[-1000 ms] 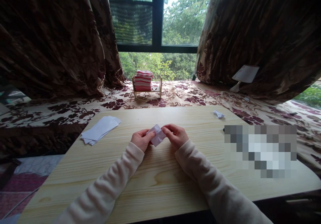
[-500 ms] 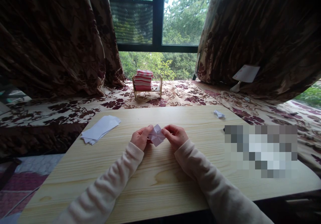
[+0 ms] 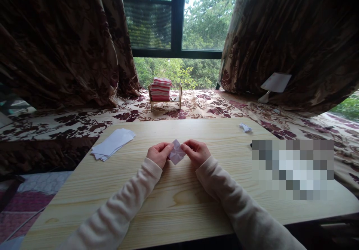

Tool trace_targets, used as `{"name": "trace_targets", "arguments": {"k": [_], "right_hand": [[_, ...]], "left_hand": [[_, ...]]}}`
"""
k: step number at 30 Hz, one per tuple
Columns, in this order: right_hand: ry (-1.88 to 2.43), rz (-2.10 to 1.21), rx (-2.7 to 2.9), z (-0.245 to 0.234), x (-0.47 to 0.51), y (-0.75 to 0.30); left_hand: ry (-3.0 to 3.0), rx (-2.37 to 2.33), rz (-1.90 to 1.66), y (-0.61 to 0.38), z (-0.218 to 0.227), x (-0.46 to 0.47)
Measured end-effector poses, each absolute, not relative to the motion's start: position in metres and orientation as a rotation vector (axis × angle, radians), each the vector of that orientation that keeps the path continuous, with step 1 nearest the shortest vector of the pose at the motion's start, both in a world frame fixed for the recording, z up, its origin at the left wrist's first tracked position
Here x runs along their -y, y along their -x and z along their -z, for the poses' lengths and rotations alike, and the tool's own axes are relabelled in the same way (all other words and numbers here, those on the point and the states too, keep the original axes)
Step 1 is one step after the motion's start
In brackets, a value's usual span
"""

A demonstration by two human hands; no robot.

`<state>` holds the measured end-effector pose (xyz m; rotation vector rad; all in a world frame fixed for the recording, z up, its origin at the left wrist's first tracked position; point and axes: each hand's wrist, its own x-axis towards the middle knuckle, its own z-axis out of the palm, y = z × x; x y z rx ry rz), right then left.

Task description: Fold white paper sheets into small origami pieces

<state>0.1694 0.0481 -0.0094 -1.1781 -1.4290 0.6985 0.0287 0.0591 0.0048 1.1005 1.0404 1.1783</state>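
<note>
A small square of folded white paper [image 3: 176,154], turned cornerwise with creases across its face, is held up over the table between both hands. My left hand [image 3: 159,154] pinches its left side, thumb on top. At the upper right edge, the thumb and finger of my right hand [image 3: 196,152] are closed on the same paper. Some of the fingers behind the paper are hidden. To the left lies a fanned stack of white paper sheets [image 3: 113,143]. A small folded white paper piece [image 3: 245,127] rests near the far right corner.
The pale wooden table [image 3: 168,220] stands before a ledge with flowered cloth [image 3: 202,108]. On the ledge are a small rack [image 3: 180,93] bearing folded striped cloths [image 3: 160,90], and a white lamp [image 3: 276,82]. A pixelated patch covers something at the table's right.
My left thumb has slid slightly to the right along the folded paper. Otherwise both hands keep nearly the same place, and the view has shifted only a little.
</note>
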Motion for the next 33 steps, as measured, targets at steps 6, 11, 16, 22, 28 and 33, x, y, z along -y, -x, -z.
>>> {"name": "trace_targets", "arguments": {"k": [6,11,16,22,28,33], "right_hand": [[1.159,-0.793,1.399,0.008,-0.048,-0.171],[1.159,-0.760,1.359,0.002,-0.044,-0.171],[1.093,-0.631,1.487,0.000,-0.041,-0.168],[1.111,-0.613,1.514,0.003,-0.042,-0.169],[1.030,-0.635,1.595,0.003,-0.041,-0.168],[0.951,-0.548,1.633,0.005,-0.042,-0.170]], "left_hand": [[-1.104,-1.007,-1.081,-0.029,-0.007,-0.057],[-1.108,-1.035,-1.100,-0.029,-0.007,-0.057],[-1.128,-1.022,-1.107,-0.028,-0.004,-0.058],[-1.129,-1.005,-1.080,-0.027,-0.003,-0.059],[-1.111,-0.990,-1.105,-0.026,0.000,-0.062],[-1.070,-0.976,-1.113,-0.027,0.002,-0.064]]}}
